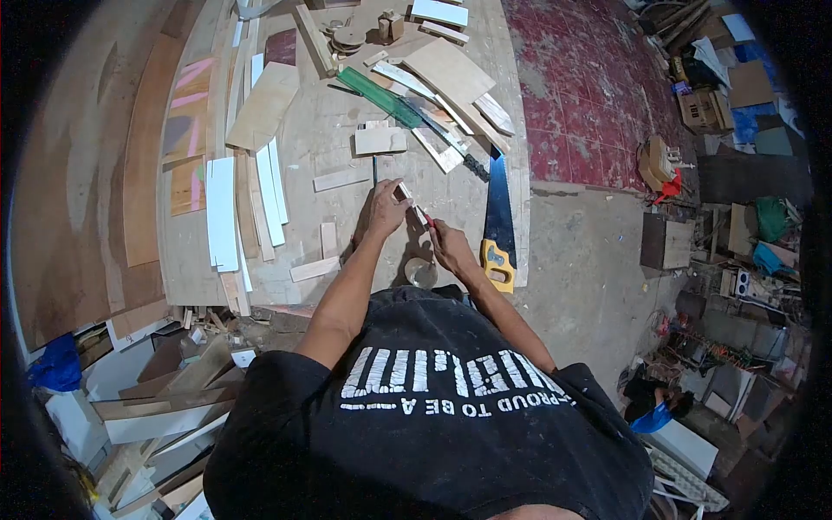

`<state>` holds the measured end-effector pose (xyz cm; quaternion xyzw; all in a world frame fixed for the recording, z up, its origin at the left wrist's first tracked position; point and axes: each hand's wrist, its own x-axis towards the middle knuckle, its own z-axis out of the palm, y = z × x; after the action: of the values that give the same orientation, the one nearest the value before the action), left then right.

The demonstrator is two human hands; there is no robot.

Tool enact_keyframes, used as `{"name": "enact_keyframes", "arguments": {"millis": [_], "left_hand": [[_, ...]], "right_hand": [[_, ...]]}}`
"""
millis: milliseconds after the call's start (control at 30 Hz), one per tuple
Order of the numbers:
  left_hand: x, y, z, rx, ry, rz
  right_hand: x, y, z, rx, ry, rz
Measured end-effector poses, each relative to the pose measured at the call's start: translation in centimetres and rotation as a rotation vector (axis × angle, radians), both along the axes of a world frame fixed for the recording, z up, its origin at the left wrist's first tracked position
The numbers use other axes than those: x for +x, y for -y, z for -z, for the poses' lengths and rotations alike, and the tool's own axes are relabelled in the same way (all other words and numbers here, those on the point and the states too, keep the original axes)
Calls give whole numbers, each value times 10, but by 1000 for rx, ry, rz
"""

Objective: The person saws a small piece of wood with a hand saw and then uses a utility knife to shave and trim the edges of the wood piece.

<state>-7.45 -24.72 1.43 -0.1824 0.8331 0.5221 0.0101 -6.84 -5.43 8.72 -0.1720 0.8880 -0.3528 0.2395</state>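
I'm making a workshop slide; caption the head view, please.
Left hand holding a small wood piece, right hand a red tool, with a saw lying on the bench.

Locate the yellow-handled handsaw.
In the head view, the yellow-handled handsaw lies right of the right hand, near the right edge of the pale wooden worktable.
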Motion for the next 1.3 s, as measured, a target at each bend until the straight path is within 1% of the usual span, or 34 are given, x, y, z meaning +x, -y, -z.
{"name": "enact_keyframes", "arguments": {"millis": [100,167,233,300,367,433,500,567,667,767,900,1000,1067,1167,1300], "left_hand": [[-1,0,-3,4,-2,4],[0,-1,-4,51,12,-47],[-1,-1,-2,44,16,-50],[-1,-1,0,39,21,-50],[-2,0,1,42,30,-31],[-4,-1,6,39,32,-42],[-6,-1,11,35,35,-56],[-8,1,16,-60,45,13],[-8,2,2,-65,32,0],[-10,2,-3,-2,71,-7],[-10,2,10,-46,7,-18],[-8,1,17,7,39,-24],[-8,2,18,33,19,-19],[-8,1,8,110,48,-53],[-7,0,15,14,19,-26]], "right_hand": [[0,2,2,-4,-20,-15],[0,2,4,8,-15,-17],[0,1,10,19,-11,-16],[1,0,16,55,-59,-74],[4,1,22,101,-57,-77],[6,8,14,147,-54,-83],[7,15,7,295,49,-71],[6,18,-1,313,68,-91],[0,23,-8,352,100,-108],[-3,27,-9,391,123,-98],[-8,30,-9,413,139,-104],[-12,29,-3,403,78,-160],[-15,29,-3,416,94,-154],[-20,34,-8,442,110,-155],[-26,39,-14,488,154,-168]]}}
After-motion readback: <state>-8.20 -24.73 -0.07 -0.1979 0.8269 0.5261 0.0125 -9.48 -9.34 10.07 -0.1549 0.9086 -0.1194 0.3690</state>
